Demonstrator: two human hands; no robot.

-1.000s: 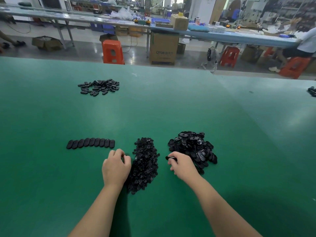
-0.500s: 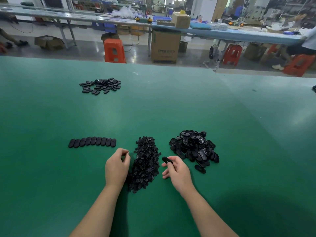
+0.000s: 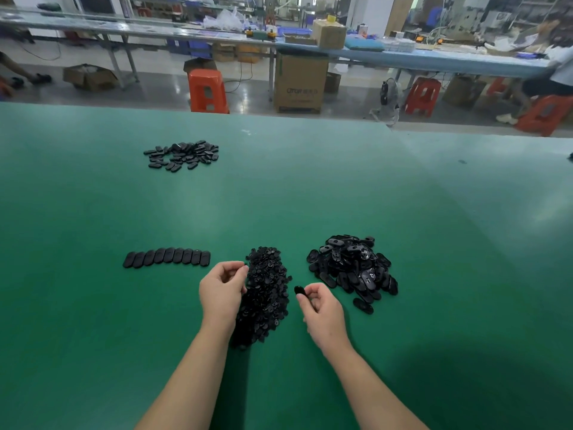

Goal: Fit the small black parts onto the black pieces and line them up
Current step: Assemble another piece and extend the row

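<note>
On the green worktop (image 3: 310, 197), the right hand (image 3: 322, 311) pinches a black oval plastic piece (image 3: 299, 290). The left hand (image 3: 221, 290), fingers curled, touches the heap of small black parts (image 3: 265, 299). A row of black ovals (image 3: 166, 257) lies to the left.

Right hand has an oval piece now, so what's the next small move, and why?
Probably bring the hands together. The right hand pinches an oval black piece; the left hand, fingers curled at the small-parts pile, may hold a part, though none shows.
</note>
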